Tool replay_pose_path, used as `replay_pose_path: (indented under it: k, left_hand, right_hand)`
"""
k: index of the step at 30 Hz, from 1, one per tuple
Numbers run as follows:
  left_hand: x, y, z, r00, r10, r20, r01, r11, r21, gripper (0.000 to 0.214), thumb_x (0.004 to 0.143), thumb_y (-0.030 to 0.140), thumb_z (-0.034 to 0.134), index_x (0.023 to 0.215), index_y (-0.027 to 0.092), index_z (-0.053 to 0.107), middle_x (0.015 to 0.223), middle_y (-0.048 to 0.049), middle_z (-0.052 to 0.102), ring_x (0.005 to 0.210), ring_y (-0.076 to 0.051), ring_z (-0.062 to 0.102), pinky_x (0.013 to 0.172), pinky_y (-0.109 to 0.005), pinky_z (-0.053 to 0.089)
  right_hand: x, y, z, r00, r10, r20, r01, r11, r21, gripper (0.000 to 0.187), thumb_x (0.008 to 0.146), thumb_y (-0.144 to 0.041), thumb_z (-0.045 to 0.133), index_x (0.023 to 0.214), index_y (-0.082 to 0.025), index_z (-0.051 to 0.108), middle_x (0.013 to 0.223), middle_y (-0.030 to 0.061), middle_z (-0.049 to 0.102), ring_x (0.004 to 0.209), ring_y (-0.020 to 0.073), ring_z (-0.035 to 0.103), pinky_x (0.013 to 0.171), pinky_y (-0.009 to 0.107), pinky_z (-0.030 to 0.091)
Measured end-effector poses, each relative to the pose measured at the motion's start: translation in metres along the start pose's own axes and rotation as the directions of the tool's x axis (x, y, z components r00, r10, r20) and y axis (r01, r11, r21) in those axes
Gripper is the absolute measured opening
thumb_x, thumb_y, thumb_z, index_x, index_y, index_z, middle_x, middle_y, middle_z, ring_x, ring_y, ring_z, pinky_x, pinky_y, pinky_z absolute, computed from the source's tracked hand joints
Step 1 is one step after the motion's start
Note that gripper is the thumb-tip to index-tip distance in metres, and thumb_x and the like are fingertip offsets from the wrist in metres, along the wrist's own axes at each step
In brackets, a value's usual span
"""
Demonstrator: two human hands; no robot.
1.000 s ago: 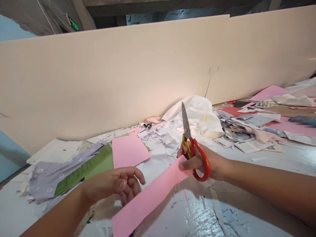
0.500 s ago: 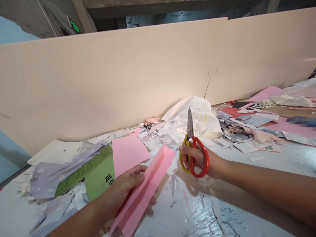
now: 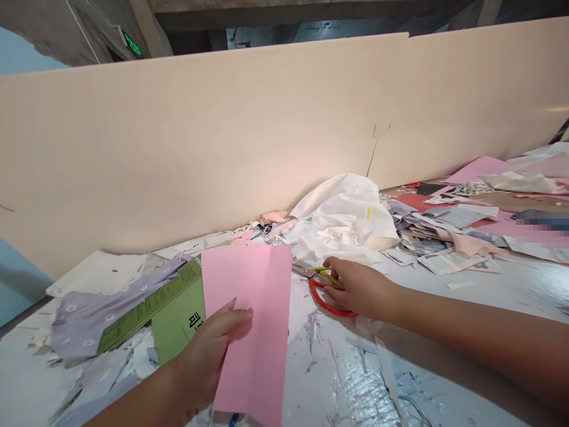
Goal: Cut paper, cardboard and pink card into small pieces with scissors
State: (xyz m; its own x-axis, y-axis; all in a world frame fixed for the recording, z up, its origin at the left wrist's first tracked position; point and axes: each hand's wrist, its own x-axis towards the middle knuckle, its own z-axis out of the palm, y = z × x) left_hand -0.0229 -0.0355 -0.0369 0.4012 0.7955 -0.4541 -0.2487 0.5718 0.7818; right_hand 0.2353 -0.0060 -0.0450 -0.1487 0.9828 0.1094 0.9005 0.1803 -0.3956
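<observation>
My left hand (image 3: 217, 341) grips a creased sheet of pink paper (image 3: 262, 356), thumb on its face and the other fingers hidden behind. The sheet stands nearly upright over the table. In my right hand (image 3: 355, 287) is a pair of scissors (image 3: 326, 287) with one red and one yellow handle. Their blades point left at the sheet's right edge; the tips are hidden, so whether they touch the paper I cannot tell. Left of the sheet lies a green printed card (image 3: 178, 320) on the table.
Crumpled white cloth or paper (image 3: 347, 207) lies against a tall cream partition (image 3: 222, 142). Lilac patterned paper (image 3: 84, 320) and torn scraps are on the left. Piled mixed papers (image 3: 444, 228) lie at right on the white tabletop (image 3: 427, 356), with thin offcuts near the front.
The pink sheet has opened out and turned its face toward me. My right hand has swung the scissors from pointing up to pointing left, bringing the blades to the sheet's edge.
</observation>
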Motion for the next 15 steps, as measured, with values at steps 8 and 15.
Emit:
replay_pose_path:
  k: [8,15]
  left_hand:
    - [-0.002,-0.006,0.013,0.969,0.215,-0.119,-0.204,0.974,0.097,0.028,0.071,0.029,0.058,0.097,0.018,0.059,0.088,-0.0097,0.067,0.079,-0.027,0.063,0.068,-0.04,0.048]
    - [-0.007,0.007,0.012,0.954,0.247,0.169,-0.287,0.918,0.274,0.046,0.078,0.051,0.038,0.089,0.013,0.063,0.082,-0.0118,0.065,0.078,-0.027,0.061,0.072,-0.041,0.047]
  right_hand:
    - [-0.026,-0.033,-0.008,0.947,-0.316,-0.059,0.3,0.802,0.516,0.041,0.075,-0.033,0.054,0.113,-0.021,0.043,0.11,0.0094,0.051,0.095,0.0205,0.051,0.077,0.035,0.044]
    - [-0.011,-0.075,0.009,0.93,-0.266,0.253,-0.183,0.262,0.948,0.011,0.076,-0.025,0.049,0.081,-0.016,0.053,0.069,0.0011,0.058,0.057,0.0115,0.057,0.048,0.023,0.047]
